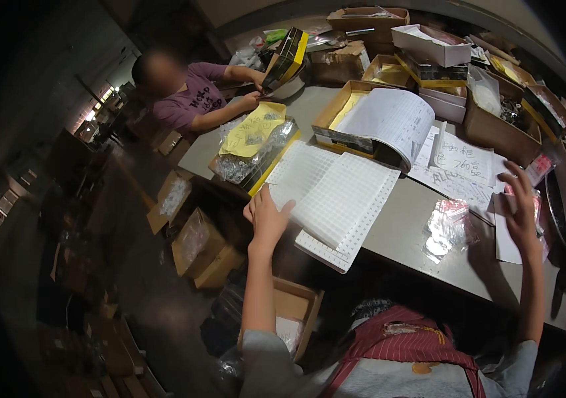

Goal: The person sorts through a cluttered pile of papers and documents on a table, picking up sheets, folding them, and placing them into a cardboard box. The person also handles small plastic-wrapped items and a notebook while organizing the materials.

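My left hand (270,215) is at the near left edge of a stack of white gridded boards (336,196), its thumb and index finger apart. Rows of small dots or holes cover the boards, and their near corner juts past the table edge. Raised at the right is my right hand (521,209), fingers spread and holding nothing. It is nearest to white paper and red-and-clear plastic packets (538,169). Between my hands, a pile of shiny clear packets (449,229) lies on the grey table (396,229).
Across the table's left corner, a person in a purple shirt (197,96) holds a black-and-yellow box (286,60). An open box with yellow paper (253,132), a curled notebook (396,119) and handwritten sheets (458,162) surround the boards. Boxes of parts (505,119) crowd the back right; cartons (203,245) stand below left.
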Tool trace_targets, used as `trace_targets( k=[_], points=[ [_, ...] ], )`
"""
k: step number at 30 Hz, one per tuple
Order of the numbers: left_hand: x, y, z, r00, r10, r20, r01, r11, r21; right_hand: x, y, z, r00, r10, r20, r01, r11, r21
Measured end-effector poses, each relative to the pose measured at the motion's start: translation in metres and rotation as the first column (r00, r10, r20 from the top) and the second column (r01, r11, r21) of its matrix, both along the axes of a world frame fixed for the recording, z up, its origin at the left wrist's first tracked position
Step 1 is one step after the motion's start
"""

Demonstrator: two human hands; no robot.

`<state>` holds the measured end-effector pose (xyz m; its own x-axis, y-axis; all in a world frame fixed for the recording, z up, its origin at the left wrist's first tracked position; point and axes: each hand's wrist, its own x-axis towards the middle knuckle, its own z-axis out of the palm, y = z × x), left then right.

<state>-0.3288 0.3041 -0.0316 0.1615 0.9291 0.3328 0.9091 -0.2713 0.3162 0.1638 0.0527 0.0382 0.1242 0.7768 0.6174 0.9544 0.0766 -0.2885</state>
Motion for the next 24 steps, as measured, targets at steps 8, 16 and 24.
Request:
trace_targets(
  k=[8, 16, 24],
  points=[
    [0.004, 0.024, 0.041, 0.888, -0.138, 0.438, 0.098, 0.989, 0.111, -0.065, 0.020, 0.018, 0.948, 0.285, 0.145, -0.280, 0.959, -0.051],
    [0.009, -0.048, 0.133, 0.611, -0.488, 0.623, 0.062, 0.815, 0.577, -0.094, 0.013, 0.038, 0.924, 0.382, 0.025, -0.383, 0.923, 0.044],
    [0.058, -0.121, 0.170, 0.606, -0.756, 0.247, 0.590, 0.635, 0.499, -0.159, 0.015, 0.095, 0.848, 0.447, 0.286, -0.486, 0.870, 0.083]
  ],
)
